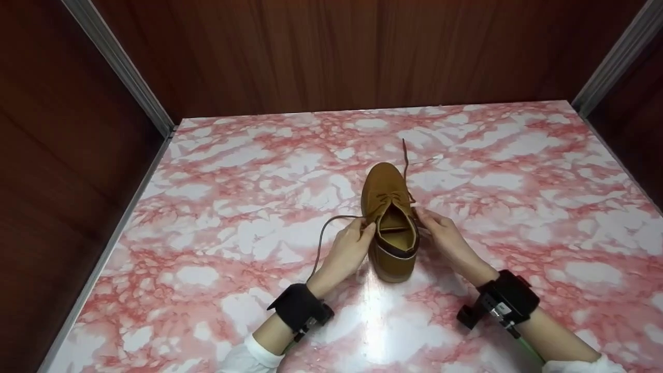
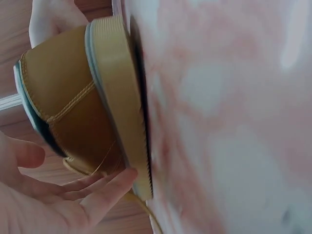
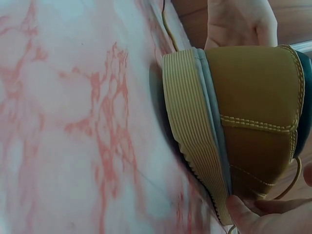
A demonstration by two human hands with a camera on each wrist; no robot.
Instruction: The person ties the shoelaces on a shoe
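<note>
A tan lace-up shoe (image 1: 382, 181) stands sole down, its toe pointing away from me and its heel nearest. My left hand (image 1: 348, 251) touches its left side; in the left wrist view the fingers (image 2: 105, 195) lie extended against the upper and sole edge, with the thumb apart from them. On the opposite side my right hand (image 1: 451, 244) rests its fingertips near the shoe's opening, and in the right wrist view a finger (image 3: 241, 212) meets the sole edge. One loose lace end (image 1: 320, 241) curves out left toward my wrist; another lace end (image 1: 405, 160) stretches forward past the toe.
The tabletop (image 1: 248, 171) has a red and white marbled pattern. Dark wood panels (image 1: 331, 57) rise behind it and at both sides, with metal posts at the back corners. Black camera straps (image 1: 299, 308) are worn on both wrists.
</note>
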